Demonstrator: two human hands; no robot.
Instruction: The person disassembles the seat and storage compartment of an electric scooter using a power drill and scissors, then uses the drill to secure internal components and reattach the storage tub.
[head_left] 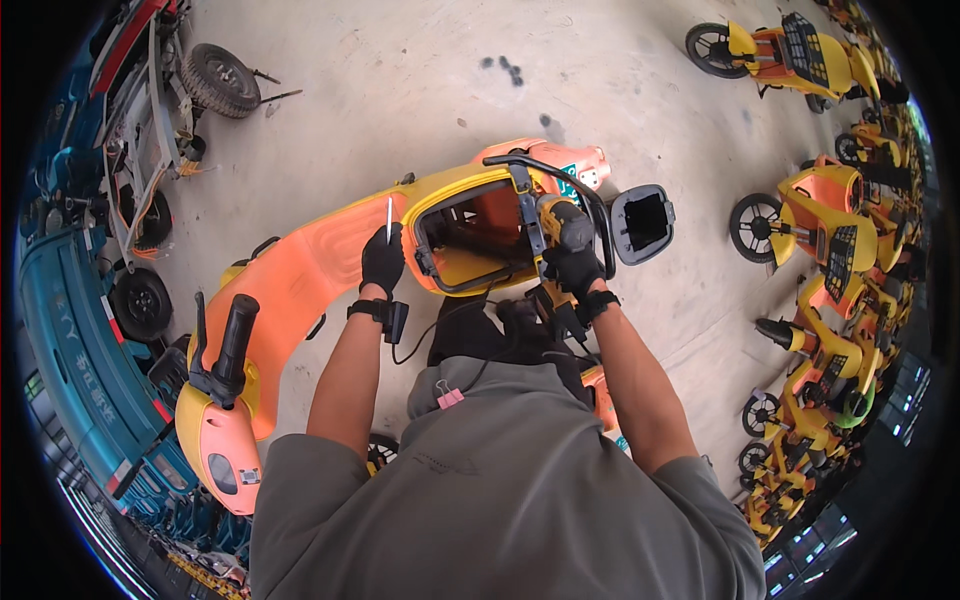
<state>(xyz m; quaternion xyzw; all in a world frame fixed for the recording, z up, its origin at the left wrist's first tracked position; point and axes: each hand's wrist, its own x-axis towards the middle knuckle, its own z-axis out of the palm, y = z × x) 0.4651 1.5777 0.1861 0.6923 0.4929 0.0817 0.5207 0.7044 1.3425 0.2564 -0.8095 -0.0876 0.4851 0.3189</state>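
An orange and yellow electric scooter [310, 255] stands crosswise in front of me, its handlebar end to the left. The bay [465, 270] under its seat position is uncovered, framed by a black rim. My left hand [383, 262], in a black glove, is closed around a thin, pale, rod-like tool [389, 218] pointing away from me; its exact kind is unclear. A yellow and black cordless drill [560, 222] is gripped in my gloved right hand [573, 268], over the rear frame beside the bay. The drill's tip is hard to make out.
A black grab rail [590, 195] curves around the scooter's rear. Just beyond it is a dark grey squarish part [642, 224]. Parked yellow scooters [815, 230] line the right side. At left are a teal cargo vehicle [75, 350] and a loose-looking wheel [220, 80].
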